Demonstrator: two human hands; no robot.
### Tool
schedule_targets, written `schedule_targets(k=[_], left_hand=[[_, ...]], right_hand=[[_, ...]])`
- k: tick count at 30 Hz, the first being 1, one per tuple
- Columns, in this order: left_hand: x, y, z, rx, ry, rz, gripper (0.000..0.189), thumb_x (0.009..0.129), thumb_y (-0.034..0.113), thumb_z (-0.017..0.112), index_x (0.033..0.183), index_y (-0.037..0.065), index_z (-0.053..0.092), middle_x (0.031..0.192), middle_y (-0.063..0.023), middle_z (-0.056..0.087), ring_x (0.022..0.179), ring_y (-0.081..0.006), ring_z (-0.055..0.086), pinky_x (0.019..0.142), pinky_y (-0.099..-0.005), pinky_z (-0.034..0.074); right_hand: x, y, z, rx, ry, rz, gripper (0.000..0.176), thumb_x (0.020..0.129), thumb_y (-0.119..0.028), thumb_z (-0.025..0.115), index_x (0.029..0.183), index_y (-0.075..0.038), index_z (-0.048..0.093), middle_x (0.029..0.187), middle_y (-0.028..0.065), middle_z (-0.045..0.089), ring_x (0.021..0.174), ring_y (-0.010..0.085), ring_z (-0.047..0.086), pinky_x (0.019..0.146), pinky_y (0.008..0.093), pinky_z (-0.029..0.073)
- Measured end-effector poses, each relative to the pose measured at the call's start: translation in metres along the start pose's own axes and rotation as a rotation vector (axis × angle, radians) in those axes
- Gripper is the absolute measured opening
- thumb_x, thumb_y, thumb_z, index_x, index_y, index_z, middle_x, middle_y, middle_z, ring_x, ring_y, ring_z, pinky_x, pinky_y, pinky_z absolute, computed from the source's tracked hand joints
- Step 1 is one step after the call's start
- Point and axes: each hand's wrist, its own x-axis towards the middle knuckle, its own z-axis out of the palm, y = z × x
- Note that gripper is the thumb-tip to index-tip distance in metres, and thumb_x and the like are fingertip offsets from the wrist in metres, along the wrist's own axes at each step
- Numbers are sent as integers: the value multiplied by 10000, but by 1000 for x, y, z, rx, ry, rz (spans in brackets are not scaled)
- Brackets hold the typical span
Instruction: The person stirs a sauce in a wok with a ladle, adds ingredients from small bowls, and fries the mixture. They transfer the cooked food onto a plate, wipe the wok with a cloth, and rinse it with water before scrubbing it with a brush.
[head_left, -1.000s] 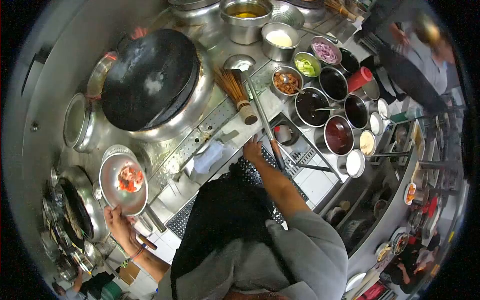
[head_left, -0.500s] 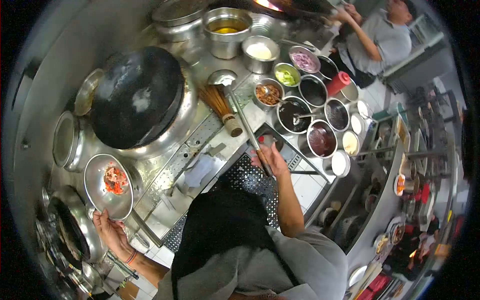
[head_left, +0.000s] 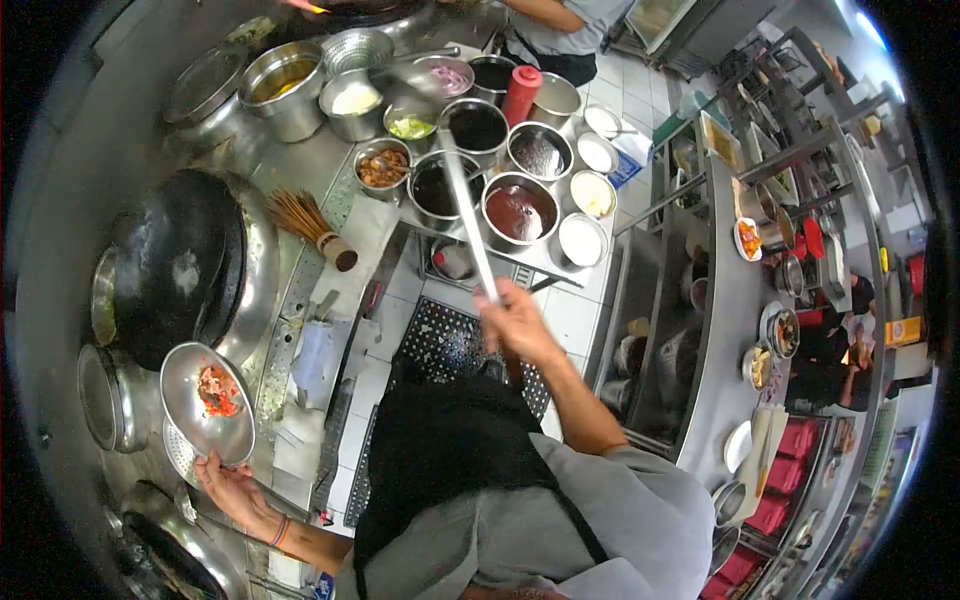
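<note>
My left hand (head_left: 235, 487) grips the rim of a metal bowl (head_left: 183, 388), which holds a small heap of chopped red and pale food (head_left: 217, 392) with some dark bits. My right hand (head_left: 520, 325) is closed round the handle of a long ladle (head_left: 466, 200). The ladle's head is smeared by motion above the seasoning containers, near chopped green vegetable (head_left: 412, 127) and sliced purple onion (head_left: 450, 78). Below it are pots of dark sauce (head_left: 474, 126) and reddish-brown sauce (head_left: 520, 212). A large black wok (head_left: 165, 265) stands beyond the bowl.
A bamboo brush (head_left: 308, 222) lies on the counter between wok and pots. A red squeeze bottle (head_left: 522, 95) rises among the containers. At the back stands a pot of yellow oil (head_left: 285, 90). Another person (head_left: 565, 30) works at the top. A steel shelf counter (head_left: 690, 390) runs along the right.
My right hand has closed on the ladle and swung its head from beside the brush to over the containers. The view has turned right. The bowl stays in my left hand.
</note>
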Motion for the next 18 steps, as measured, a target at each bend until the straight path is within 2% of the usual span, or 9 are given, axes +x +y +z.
schedule_targets(k=[1,3,5,7,9,11,12,15,18], left_hand=[[-8,-2,4,-18,30,-28,156,880,142,605,943,93,471,675,-21,528,418,-110,469,409,-226,406],[-21,-6,12,-16,23,-10,157,878,139,611,939,97,472,644,-15,516,415,-108,470,407,-226,410],[-32,-12,13,14,3,-38,158,879,134,612,939,101,471,651,-14,522,419,-105,476,410,-222,418],[-44,-11,16,14,-8,-35,156,881,132,609,939,100,468,658,-19,531,421,-106,481,409,-217,421],[-56,-12,16,11,-25,-29,153,886,126,604,939,99,463,673,-28,550,424,-108,492,407,-207,426],[-69,-12,11,14,-26,-15,152,888,126,603,942,97,464,679,-33,555,425,-110,496,404,-206,423],[-76,-11,7,14,-31,-5,151,891,126,602,945,96,465,686,-38,561,426,-112,499,401,-206,421],[-96,-10,-4,-1,-16,28,147,897,126,596,951,95,463,686,-37,552,427,-117,502,391,-211,415],[-111,-6,-14,-3,15,32,145,903,126,590,949,97,456,688,-32,541,427,-121,504,385,-213,407]], right_hand=[[-11,-12,-17,-55,84,34,247,939,-152,543,1151,-34,494,536,-18,485,381,73,457,334,223,382],[-23,-32,-35,-191,266,-53,502,942,-134,508,1403,-50,326,521,-26,434,361,67,412,322,229,338],[-24,-39,-55,-227,366,-48,507,933,-127,508,1394,-6,337,524,-32,424,353,72,400,321,238,334],[-8,-10,-92,-453,455,-147,488,932,-118,496,1381,8,352,529,-27,429,352,76,399,322,246,332],[3,8,-117,-512,472,-177,443,930,-118,498,1342,12,397,528,-23,437,356,82,406,324,255,335],[11,15,-133,-516,470,-167,429,884,-116,549,1272,53,481,814,130,632,690,153,580,660,295,472],[13,11,-134,-503,463,-96,403,893,-112,537,1262,45,490,748,119,610,593,153,570,574,301,473],[9,-6,-131,-328,386,47,377,910,-109,512,1260,31,495,650,83,553,463,134,512,434,294,425],[12,-7,-132,-191,378,7,265,925,-112,492,1150,19,541,574,34,473,381,106,435,339,276,360]])
